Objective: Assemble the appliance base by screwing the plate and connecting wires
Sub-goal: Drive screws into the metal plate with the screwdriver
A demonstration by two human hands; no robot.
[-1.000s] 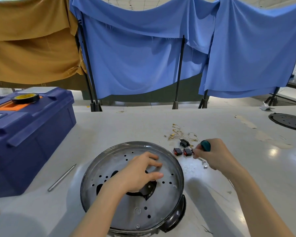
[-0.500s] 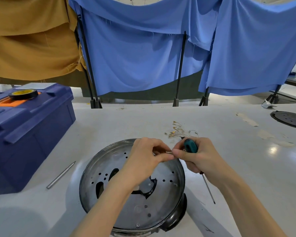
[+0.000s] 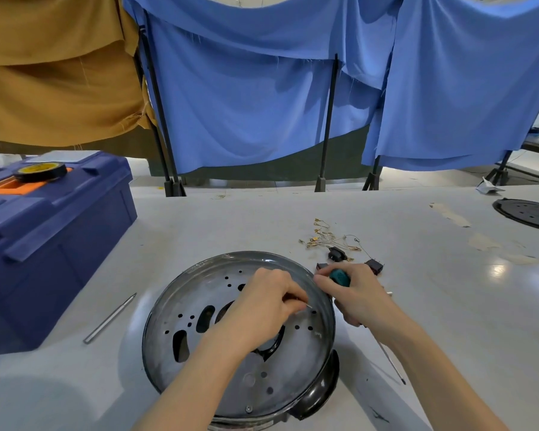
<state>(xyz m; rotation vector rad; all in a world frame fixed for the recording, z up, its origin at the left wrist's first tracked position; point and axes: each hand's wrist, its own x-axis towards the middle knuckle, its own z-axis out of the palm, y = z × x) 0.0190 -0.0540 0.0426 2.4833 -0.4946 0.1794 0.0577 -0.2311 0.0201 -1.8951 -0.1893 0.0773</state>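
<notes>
The round appliance base lies upside down on the white table, its perforated metal plate (image 3: 181,309) facing up, with one screw (image 3: 248,409) near its front edge. My left hand (image 3: 262,306) hovers over the plate's right side and pinches a small screw (image 3: 308,305) above a hole there. My right hand (image 3: 360,295) grips a screwdriver by its teal handle (image 3: 339,277), just off the plate's right rim; the thin shaft (image 3: 392,365) points down towards me. Thin wires with gold terminals (image 3: 327,237) lie behind my hands.
Small black switch parts (image 3: 374,265) and a black connector (image 3: 336,253) lie by the wires. A blue toolbox (image 3: 50,244) with a tape roll (image 3: 40,172) stands at left. A metal rod (image 3: 110,318) lies left of the base. Another round black plate (image 3: 529,213) sits far right.
My left hand took a screw from my right hand beside the screwdriver handle and carried it down to the plate's right side. My right hand drew back to the rim.
</notes>
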